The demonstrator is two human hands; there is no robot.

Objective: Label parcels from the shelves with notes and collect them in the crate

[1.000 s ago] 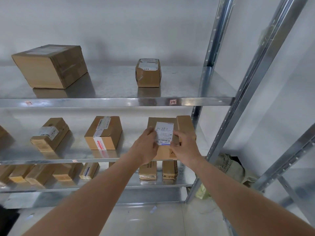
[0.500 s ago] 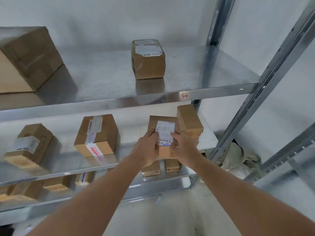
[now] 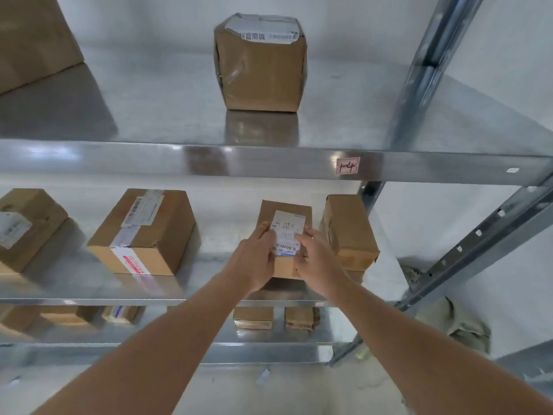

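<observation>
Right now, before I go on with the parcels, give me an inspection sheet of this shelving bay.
Surface: metal middle shelf, shiny, bearing parcels.
Job's things: held parcel with white note on its face; crate not in view.
Clutter: taped box to the left, brown box close on the right, tall box on the upper shelf, small boxes below.
Grippers: left hand and right hand hold the parcel at the note.
Cables: nothing seen.
Surroundings: shelf tag, upright, sack on the floor.
</observation>
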